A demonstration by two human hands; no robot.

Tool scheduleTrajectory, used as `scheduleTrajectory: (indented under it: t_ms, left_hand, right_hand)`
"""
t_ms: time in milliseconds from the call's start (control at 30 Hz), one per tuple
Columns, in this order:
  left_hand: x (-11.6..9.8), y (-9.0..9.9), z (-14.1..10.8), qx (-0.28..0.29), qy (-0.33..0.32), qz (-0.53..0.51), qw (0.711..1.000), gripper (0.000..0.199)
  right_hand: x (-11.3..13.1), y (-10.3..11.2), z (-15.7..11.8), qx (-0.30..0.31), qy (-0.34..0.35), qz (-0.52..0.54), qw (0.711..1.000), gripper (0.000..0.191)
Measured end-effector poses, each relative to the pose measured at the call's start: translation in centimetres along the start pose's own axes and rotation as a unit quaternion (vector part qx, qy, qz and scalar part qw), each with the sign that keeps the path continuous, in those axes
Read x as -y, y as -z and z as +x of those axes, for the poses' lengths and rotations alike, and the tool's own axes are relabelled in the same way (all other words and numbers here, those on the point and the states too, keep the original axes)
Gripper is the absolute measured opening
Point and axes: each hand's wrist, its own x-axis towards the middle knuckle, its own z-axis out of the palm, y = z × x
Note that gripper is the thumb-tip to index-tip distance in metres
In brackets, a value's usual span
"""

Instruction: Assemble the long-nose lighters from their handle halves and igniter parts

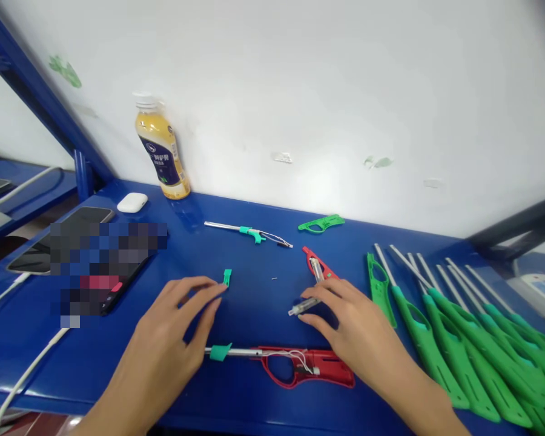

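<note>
My left hand (175,324) pinches the lower end of a small teal clip (227,278) between thumb and fingers. In my right hand (345,315) is a clear tube-shaped part (306,304), gripped between thumb and fingertips. A second clear tube (317,269) lies just beyond these fingers, over a red shell piece (326,266). In front of both hands lies an opened red lighter shell (333,368) with white wires, a metal rod (245,352) and a teal piece (220,352). A tiny pin (274,278) rests between the hands.
At the back lie a rod assembly (227,227) and a green shell half (321,224). Another green shell (379,287) and several green lighters (476,357) fill the right side. A yellow bottle (163,154), white case (132,202) and phones (84,221) stand or lie left.
</note>
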Motion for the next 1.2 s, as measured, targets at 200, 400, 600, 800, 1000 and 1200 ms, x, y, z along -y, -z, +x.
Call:
scheduleTrajectory:
  t_ms: [200,400,600,800,1000,1200]
  left_hand:
    - [1.2,-1.7,2.2,0.075,0.069,0.022,0.995,0.044]
    - [1.3,-3.2,2.7,0.086,0.044,0.014,0.995,0.035]
    - [1.0,-2.8,1.8,0.079,0.036,-0.007,0.996,0.032]
    - [0.8,-2.3,0.9,0.053,0.037,-0.025,0.998,0.032]
    - [0.6,-2.3,0.6,0.042,0.023,-0.035,0.998,0.033]
    - [0.5,-2.6,0.5,0.062,0.021,-0.015,0.998,0.037]
  right_hand:
    - [-2.6,2.3,1.1,-0.032,-0.003,-0.027,0.999,0.019]
    - [-3.9,1.9,3.6,-0.044,-0.028,-0.096,0.994,0.032]
    - [-2.8,0.6,4.4,-0.039,-0.023,-0.163,0.986,0.032]
    - [-2.8,1.3,3.7,-0.043,-0.013,-0.194,0.98,0.032]
    - [-1.3,2.0,2.2,-0.037,0.027,-0.17,0.984,0.021]
    - [-0.3,0.9,2.3,0.02,0.113,-0.124,0.986,0.017]
